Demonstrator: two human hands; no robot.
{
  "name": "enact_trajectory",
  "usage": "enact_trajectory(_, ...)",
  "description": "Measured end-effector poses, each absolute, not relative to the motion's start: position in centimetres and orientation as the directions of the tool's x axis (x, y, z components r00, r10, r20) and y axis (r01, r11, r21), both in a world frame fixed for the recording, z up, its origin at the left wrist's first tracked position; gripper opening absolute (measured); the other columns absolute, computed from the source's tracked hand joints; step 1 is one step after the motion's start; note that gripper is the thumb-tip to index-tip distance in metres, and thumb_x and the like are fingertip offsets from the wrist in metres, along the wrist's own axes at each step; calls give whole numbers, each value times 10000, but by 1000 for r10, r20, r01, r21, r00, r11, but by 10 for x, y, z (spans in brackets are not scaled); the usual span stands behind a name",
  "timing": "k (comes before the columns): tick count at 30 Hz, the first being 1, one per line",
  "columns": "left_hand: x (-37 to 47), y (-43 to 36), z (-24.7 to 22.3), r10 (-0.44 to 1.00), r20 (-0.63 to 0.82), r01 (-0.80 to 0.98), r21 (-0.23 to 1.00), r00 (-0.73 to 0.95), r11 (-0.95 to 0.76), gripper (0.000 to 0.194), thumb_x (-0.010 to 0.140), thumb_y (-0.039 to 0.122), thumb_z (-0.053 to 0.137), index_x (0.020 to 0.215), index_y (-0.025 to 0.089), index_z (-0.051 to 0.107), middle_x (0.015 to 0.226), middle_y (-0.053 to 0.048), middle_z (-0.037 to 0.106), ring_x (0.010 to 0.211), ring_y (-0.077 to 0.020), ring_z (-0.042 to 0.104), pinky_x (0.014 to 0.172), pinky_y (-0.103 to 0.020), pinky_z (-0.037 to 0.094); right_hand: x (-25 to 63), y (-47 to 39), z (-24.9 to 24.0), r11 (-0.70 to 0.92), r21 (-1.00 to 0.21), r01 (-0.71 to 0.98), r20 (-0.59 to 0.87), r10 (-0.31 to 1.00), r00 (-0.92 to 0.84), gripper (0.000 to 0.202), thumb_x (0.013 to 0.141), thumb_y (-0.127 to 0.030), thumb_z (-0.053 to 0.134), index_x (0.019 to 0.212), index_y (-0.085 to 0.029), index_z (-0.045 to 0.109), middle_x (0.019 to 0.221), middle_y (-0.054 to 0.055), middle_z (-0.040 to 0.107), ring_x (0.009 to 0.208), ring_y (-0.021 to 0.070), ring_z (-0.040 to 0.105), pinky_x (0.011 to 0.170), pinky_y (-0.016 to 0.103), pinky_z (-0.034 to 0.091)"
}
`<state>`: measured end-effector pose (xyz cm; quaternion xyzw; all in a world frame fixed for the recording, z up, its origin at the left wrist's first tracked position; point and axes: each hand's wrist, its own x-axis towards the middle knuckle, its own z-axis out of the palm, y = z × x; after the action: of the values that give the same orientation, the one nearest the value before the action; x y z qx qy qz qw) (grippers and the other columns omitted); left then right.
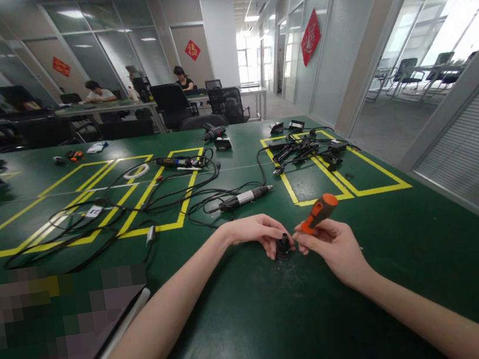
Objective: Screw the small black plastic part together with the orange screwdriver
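Observation:
My left hand (pixel 261 233) has its fingers closed around a small black round part (pixel 283 247) that stands on the green table (pixel 250 320). Just to the right, my right hand (pixel 331 247) grips an orange and grey screwdriver (pixel 321 212), its handle tilted up and to the right. The fingertips of both hands nearly meet beside the black part. The screwdriver's tip is hidden by the fingers.
A silver and black electric screwdriver (pixel 244 198) with a cable lies beyond my hands. Black cables (pixel 179 197) spread left, and a pile of black devices (pixel 306 146) lies right. Yellow tape (pixel 383 189) marks the table. Two people sit at far desks.

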<state>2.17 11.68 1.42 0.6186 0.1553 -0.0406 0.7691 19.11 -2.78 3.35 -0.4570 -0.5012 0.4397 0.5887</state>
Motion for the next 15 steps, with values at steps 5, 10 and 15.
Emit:
enact_trajectory(5,22,117,14,139,-308,276,938,941,210,351,808,437,751,956,122,703,766,-62,730,608,-145,699,621,-236,562,191,-28,33,232,-967,-107,227,972,57,199,810,-349,774,924,-189,741,702,29,721,590,155,659,580,291,564)
enact_trajectory(10,22,118,14,124,-295,263,938,947,225,372,795,436,762,988,122,713,806,-71,737,617,-150,700,633,-251,567,193,-28,29,258,-965,-53,253,964,79,138,783,-303,799,846,-190,750,718,16,697,597,132,636,590,268,553)
enact_trajectory(15,22,116,16,144,-298,263,940,944,219,363,791,420,768,983,117,710,822,-78,735,609,-141,694,634,-245,563,195,-28,30,265,-963,41,267,961,68,157,795,-314,786,850,-171,752,722,47,714,590,157,651,510,262,522)
